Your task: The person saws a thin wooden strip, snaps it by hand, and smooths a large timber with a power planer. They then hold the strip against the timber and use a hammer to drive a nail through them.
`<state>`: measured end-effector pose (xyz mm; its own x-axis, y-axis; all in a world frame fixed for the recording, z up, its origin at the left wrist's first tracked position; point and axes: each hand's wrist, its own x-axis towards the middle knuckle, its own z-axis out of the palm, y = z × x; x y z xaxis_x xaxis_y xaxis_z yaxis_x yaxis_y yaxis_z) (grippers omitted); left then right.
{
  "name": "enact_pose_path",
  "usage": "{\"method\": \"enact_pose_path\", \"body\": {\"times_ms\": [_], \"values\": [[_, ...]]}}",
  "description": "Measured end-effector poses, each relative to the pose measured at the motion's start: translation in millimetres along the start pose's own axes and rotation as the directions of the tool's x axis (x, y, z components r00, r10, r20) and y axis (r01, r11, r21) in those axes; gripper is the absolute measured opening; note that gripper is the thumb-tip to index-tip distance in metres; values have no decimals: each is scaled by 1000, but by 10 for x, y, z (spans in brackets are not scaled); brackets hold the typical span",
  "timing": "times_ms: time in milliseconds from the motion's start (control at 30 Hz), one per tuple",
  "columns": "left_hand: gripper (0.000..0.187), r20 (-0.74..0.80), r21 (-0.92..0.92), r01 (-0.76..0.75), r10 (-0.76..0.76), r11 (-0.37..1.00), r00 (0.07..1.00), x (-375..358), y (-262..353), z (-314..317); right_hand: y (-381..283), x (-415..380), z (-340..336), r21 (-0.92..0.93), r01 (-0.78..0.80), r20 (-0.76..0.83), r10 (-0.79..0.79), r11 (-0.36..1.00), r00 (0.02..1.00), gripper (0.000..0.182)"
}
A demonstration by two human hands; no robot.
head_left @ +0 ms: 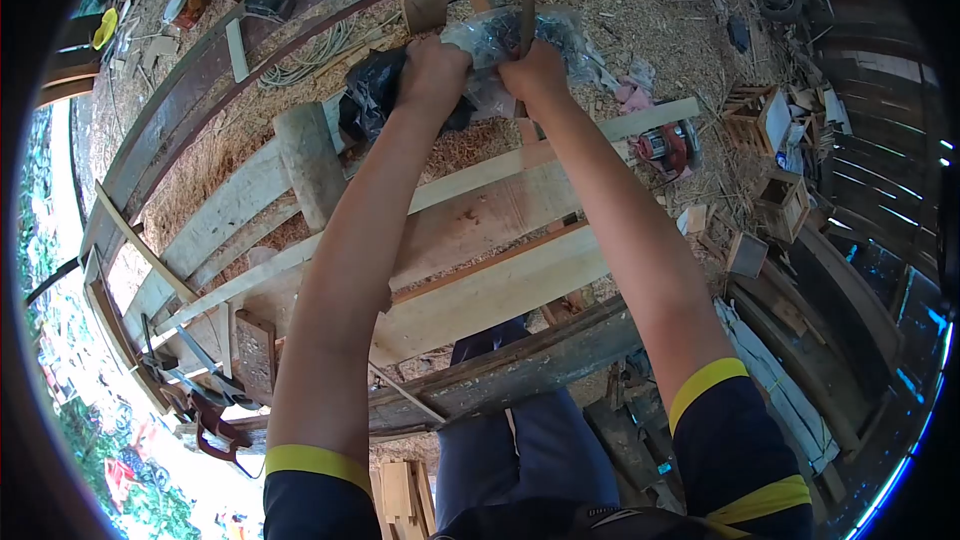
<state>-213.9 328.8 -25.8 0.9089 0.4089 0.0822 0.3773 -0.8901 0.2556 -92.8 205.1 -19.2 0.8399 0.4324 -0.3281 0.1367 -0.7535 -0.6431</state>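
Note:
Both arms reach forward over pale planks (480,305). My left hand (437,70) is closed on the edge of crumpled plastic, with a black plastic bag (370,100) just left of it. My right hand (535,73) is closed beside a narrow upright wooden stick (528,5) and touches clear plastic (570,35). The clear plastic stretches between and behind the two hands. What lies inside it cannot be made out.
A log piece (308,165) lies left of the arms. A red power tool (665,148) rests near the long strip's right end. A handsaw (215,430) is at lower left. Wooden boxes (780,205) stand at right. Shavings cover the ground.

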Motion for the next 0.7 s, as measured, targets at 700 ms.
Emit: {"method": "enact_pose_path", "body": {"times_ms": [700], "values": [[9,-179,-52,75,-83,996,980,-758,417,-1355,-375,-320,-390,66,-2,231,-14,998,973,36]]}}
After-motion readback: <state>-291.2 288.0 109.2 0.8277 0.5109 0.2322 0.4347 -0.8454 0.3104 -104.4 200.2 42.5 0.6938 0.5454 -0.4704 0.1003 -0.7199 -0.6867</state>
